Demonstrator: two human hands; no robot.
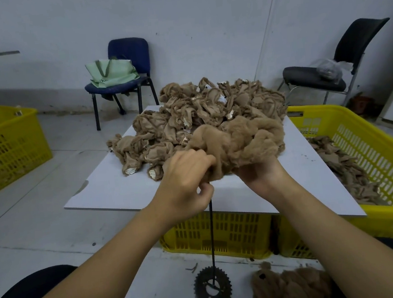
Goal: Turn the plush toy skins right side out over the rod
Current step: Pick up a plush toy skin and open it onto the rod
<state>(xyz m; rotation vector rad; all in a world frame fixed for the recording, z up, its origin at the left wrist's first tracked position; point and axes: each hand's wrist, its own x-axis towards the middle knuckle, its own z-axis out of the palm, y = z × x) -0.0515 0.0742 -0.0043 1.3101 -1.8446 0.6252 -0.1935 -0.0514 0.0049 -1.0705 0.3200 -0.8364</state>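
Over the upright rod [212,231] — both hands, left hand [186,183] and right hand [260,174], clutch the fluffy skin [238,142].

Dim, even indoor light with a cool blue-grey cast fills the room; no lamp or window shows. Shadows are soft and faint, darkest under the board [113,193]. No glare. The wide lens bends straight lines near the edges. The centre is fairly sharp; the forearms at the bottom look slightly soft.
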